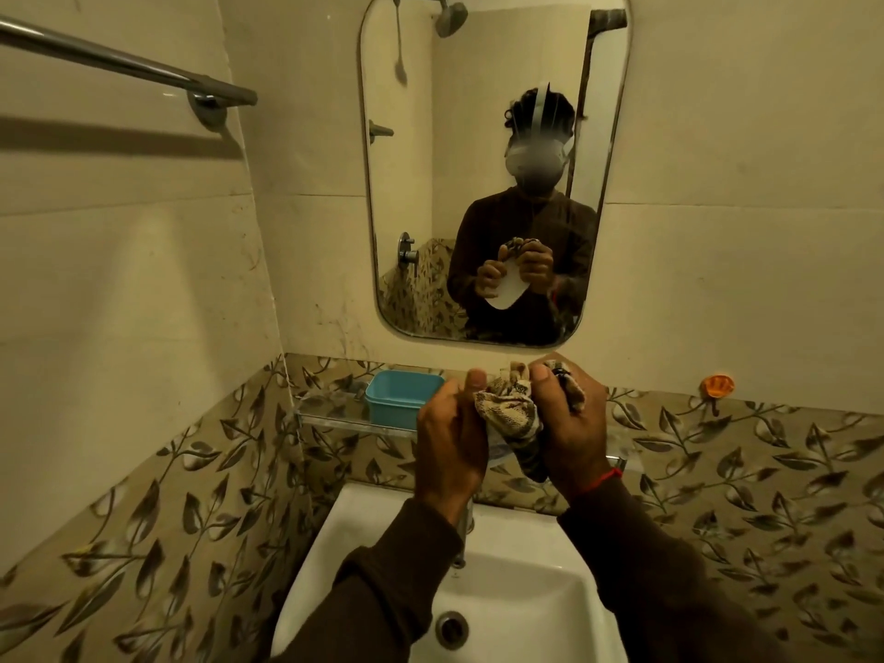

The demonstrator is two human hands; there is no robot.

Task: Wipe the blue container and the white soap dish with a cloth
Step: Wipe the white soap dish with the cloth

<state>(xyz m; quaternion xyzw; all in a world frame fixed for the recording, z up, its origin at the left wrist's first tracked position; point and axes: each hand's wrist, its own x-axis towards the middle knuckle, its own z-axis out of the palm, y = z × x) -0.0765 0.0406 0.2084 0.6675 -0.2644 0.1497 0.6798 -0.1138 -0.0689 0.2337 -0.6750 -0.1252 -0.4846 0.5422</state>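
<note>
Both hands are raised over the sink in front of the shelf. My left hand grips the white soap dish; from here the hand hides it almost fully, but the mirror shows the dish's reflection in that hand. A crumpled patterned beige cloth is bunched in my right hand, which presses it against the dish's top edge. Left of my hands, the blue container stands open and upright on the glass shelf; neither hand touches it.
A white sink with a metal tap lies directly below my hands. The mirror hangs above the shelf. A chrome towel bar juts out at upper left, and an orange hook is on the right wall.
</note>
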